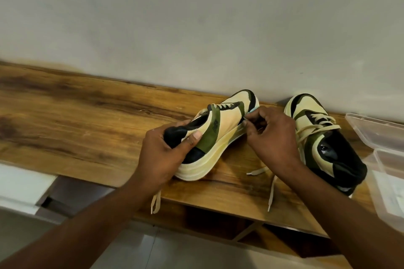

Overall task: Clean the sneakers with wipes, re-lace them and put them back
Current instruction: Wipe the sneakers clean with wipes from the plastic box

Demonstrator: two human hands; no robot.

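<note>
Sneakers (223,129) on wooden shelf (87,111) against pale wall (196,17)

Left of my left hand (160,153) the shelf (76,116) is bare wood all the way out, easy passage there. Between my hands sits the tilted sneaker (220,129), blocking the middle. Just beyond my right hand (271,135) the second sneaker (323,137) stands against the wall (196,17), so no room behind it. Right of that, a clear plastic box (384,155) closes off the shelf end. Loose laces (272,190) trail on the wood under my right wrist. Small bare strip near the front edge between the sneakers.
</note>
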